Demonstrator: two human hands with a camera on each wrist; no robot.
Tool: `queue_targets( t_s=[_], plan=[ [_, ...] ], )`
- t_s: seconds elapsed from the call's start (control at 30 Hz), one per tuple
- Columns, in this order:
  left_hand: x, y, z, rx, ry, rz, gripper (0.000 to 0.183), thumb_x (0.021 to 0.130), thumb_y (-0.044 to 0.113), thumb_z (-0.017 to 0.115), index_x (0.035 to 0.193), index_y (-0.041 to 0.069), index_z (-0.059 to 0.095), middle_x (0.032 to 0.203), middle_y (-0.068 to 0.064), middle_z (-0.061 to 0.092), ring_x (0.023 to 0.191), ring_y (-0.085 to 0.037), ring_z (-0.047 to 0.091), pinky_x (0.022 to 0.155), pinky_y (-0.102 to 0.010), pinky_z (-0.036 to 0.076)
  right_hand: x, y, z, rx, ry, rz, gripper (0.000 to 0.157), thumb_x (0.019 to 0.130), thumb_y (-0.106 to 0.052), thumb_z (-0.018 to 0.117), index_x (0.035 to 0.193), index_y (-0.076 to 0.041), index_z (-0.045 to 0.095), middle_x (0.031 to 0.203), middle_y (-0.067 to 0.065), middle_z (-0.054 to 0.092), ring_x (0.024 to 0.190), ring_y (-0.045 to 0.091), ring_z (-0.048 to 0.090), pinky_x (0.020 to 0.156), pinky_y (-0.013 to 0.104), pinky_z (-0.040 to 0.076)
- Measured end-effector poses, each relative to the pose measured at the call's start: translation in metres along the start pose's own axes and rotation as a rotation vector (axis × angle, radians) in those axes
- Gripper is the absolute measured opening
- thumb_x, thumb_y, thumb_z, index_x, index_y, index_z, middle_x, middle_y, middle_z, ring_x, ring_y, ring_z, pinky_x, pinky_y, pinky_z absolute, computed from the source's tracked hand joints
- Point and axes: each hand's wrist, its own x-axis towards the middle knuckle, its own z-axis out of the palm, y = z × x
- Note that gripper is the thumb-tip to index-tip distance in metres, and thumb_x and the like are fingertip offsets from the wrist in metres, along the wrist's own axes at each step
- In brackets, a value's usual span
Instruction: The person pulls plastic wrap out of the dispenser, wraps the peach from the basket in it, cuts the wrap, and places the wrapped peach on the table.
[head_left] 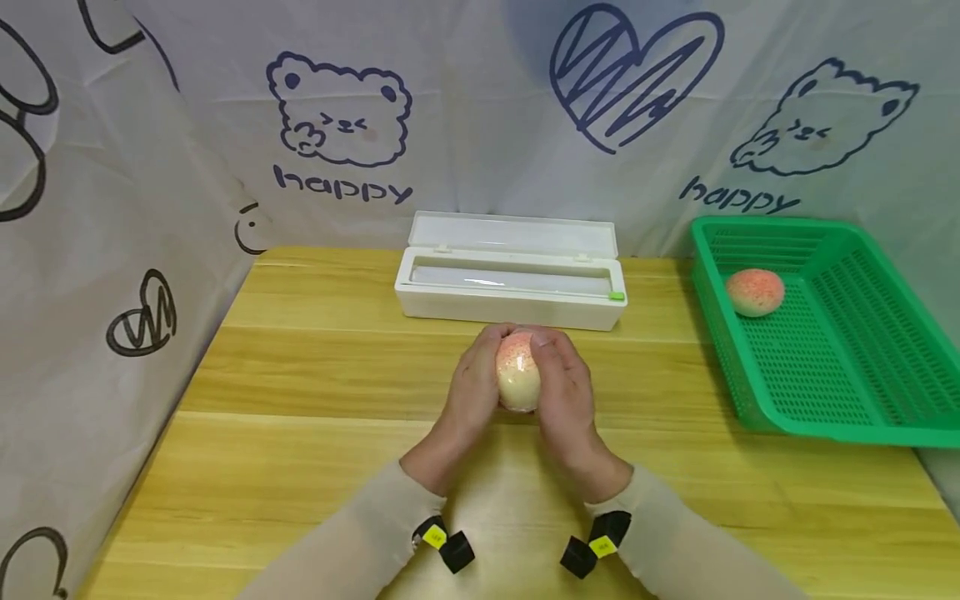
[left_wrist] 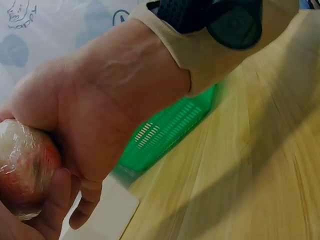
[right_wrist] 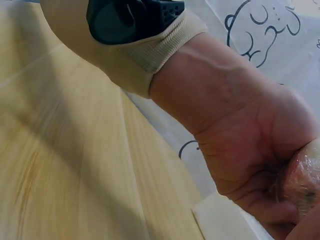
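Note:
Between both hands is a peach [head_left: 519,372], pink on top and pale below, wrapped in shiny clear film. My left hand [head_left: 476,375] curls round its left side and my right hand [head_left: 564,385] round its right, the right thumb lying near the top. In the left wrist view, wrinkled film covers the peach [left_wrist: 25,162], with fingers bent about it. The right wrist view shows only part of the wrapped peach [right_wrist: 304,182] at the right edge, against the right hand [right_wrist: 250,150]. Just beyond the hands stands a white cling film box [head_left: 510,308], its lid raised.
A green plastic basket [head_left: 757,400] stands at the right of the wooden table [head_left: 300,467], holding another peach [head_left: 755,292]. Inside the film box lies a white roll [head_left: 510,280]; a small green slider [head_left: 617,296] sits on its front edge. A printed cloth [head_left: 480,125] hangs behind.

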Motion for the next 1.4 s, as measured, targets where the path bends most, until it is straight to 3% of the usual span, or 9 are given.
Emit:
queue_targets(
  t_s=[0.1, 0.2, 0.5, 0.63, 0.73, 0.9, 1.03, 1.2, 1.4],
  plan=[
    [-0.002, 0.0, -0.001, -0.05, -0.009, -0.05, 0.05, 0.113, 0.037, 0.026, 0.139, 0.014, 0.062, 0.117, -0.02, 0.068, 0.088, -0.023, 0.068, 0.072, -0.047, 0.064, -0.002, 0.0, -0.002, -0.037, -0.002, 0.012, 0.034, 0.11, -0.028, 0.047, 0.119, 0.0, 0.065, 0.115, 0.006, 0.069, 0.102, 0.013, 0.062, 0.084, 0.023, 0.052],
    [-0.001, -0.001, -0.003, -0.091, -0.051, -0.121, 0.05, 0.114, 0.04, 0.026, 0.146, 0.018, 0.057, 0.112, -0.023, 0.065, 0.068, -0.026, 0.067, 0.055, -0.06, 0.06, 0.0, -0.001, -0.008, -0.119, -0.05, 0.042, 0.036, 0.111, -0.031, 0.046, 0.122, -0.001, 0.064, 0.12, 0.01, 0.067, 0.107, 0.013, 0.06, 0.092, 0.023, 0.049],
    [0.01, 0.002, -0.015, -0.302, -0.183, -0.358, 0.065, 0.111, 0.059, 0.028, 0.156, 0.014, 0.038, 0.119, -0.025, 0.067, 0.074, -0.031, 0.077, 0.056, -0.046, 0.063, 0.019, -0.005, -0.035, -0.317, -0.393, 0.055, 0.04, 0.112, -0.036, 0.043, 0.14, -0.01, 0.056, 0.134, 0.016, 0.06, 0.121, 0.027, 0.055, 0.106, 0.041, 0.041],
    [0.008, 0.002, -0.015, -0.365, -0.139, -0.284, 0.064, 0.112, 0.057, 0.028, 0.154, 0.01, 0.038, 0.137, -0.023, 0.058, 0.081, -0.029, 0.076, 0.069, -0.048, 0.065, 0.02, -0.005, -0.031, -0.28, -0.284, 0.031, 0.047, 0.114, -0.041, 0.04, 0.147, -0.011, 0.055, 0.142, 0.015, 0.059, 0.127, 0.025, 0.053, 0.11, 0.041, 0.04],
    [0.004, 0.003, -0.011, -0.301, -0.13, -0.178, 0.059, 0.115, 0.05, 0.026, 0.151, 0.006, 0.043, 0.139, -0.023, 0.055, 0.083, -0.028, 0.074, 0.074, -0.047, 0.066, 0.018, -0.003, -0.024, -0.244, -0.165, 0.029, 0.049, 0.115, -0.041, 0.039, 0.145, -0.006, 0.054, 0.142, 0.017, 0.058, 0.129, 0.024, 0.052, 0.111, 0.039, 0.039],
    [0.002, -0.001, -0.009, -0.037, 0.006, -0.031, 0.054, 0.117, 0.039, 0.025, 0.139, 0.003, 0.059, 0.131, -0.017, 0.063, 0.112, -0.021, 0.063, 0.104, -0.041, 0.052, 0.012, -0.004, -0.02, -0.383, -0.176, 0.001, 0.048, 0.115, -0.039, 0.04, 0.14, -0.002, 0.056, 0.142, 0.019, 0.061, 0.135, 0.029, 0.054, 0.114, 0.046, 0.042],
    [0.002, -0.002, -0.011, 0.049, 0.069, -0.087, 0.05, 0.113, 0.047, 0.037, 0.13, 0.006, 0.058, 0.121, -0.016, 0.065, 0.109, -0.025, 0.062, 0.095, -0.042, 0.054, 0.017, -0.008, -0.022, -0.399, -0.242, -0.01, 0.055, 0.115, -0.046, 0.036, 0.15, -0.006, 0.053, 0.153, 0.018, 0.055, 0.144, 0.032, 0.049, 0.119, 0.053, 0.04],
    [0.001, 0.003, -0.009, 0.133, 0.044, -0.099, 0.048, 0.106, 0.055, 0.049, 0.113, 0.009, 0.058, 0.109, -0.013, 0.067, 0.096, -0.022, 0.062, 0.079, -0.035, 0.054, 0.021, -0.004, -0.016, -0.241, -0.28, 0.038, 0.053, 0.115, -0.041, 0.036, 0.15, -0.008, 0.057, 0.15, 0.014, 0.059, 0.137, 0.023, 0.055, 0.113, 0.037, 0.047],
    [0.001, 0.007, -0.003, 0.247, 0.116, -0.049, 0.044, 0.108, 0.051, 0.041, 0.109, 0.008, 0.049, 0.103, -0.014, 0.057, 0.1, -0.027, 0.057, 0.09, -0.043, 0.05, 0.009, 0.003, 0.002, 0.125, -0.05, 0.105, 0.042, 0.111, -0.026, 0.047, 0.127, 0.006, 0.069, 0.117, 0.008, 0.073, 0.101, 0.014, 0.067, 0.082, 0.024, 0.058]
  ],
)
